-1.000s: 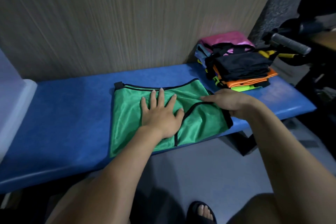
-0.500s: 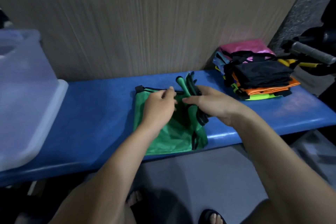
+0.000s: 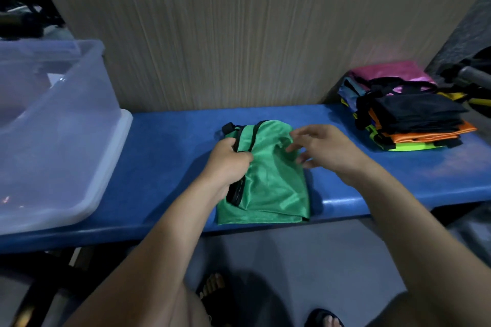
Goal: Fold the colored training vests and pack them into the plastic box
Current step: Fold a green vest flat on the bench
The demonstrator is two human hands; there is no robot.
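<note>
A wood-grain wall panel [image 3: 239, 29] fills the background, and along its foot runs the long blue bench [image 3: 164, 156] that carries everything. At the bench's left end stands the clear plastic box [image 3: 61, 125], lidless, its pale rim overhanging the padded top; nothing coloured can be made out through its cloudy walls. At the far right end, against the wall, lies a stack of training vests [image 3: 409, 111]: pink at the back, black on top, then orange and lime yellow layers beneath, with a strip of light blue showing at the left side. In the middle of the bench, near the front edge and well apart from both box and stack, lies the green vest [image 3: 271, 183], folded to a narrow upright rectangle with black trim along its left edge and a black tab sticking out at the top left corner. The left hand [image 3: 228, 164] sits at the vest's left edge, its fingers curled and pinching the trimmed layers of cloth. The right hand [image 3: 324, 146] hovers over the vest's upper right corner, its fingers spread apart and loosely bent, blurred, with the tips just at the fabric; they grasp nothing. Below the bench, on the grey floor, two feet in dark sandals [image 3: 324, 317] show.
</note>
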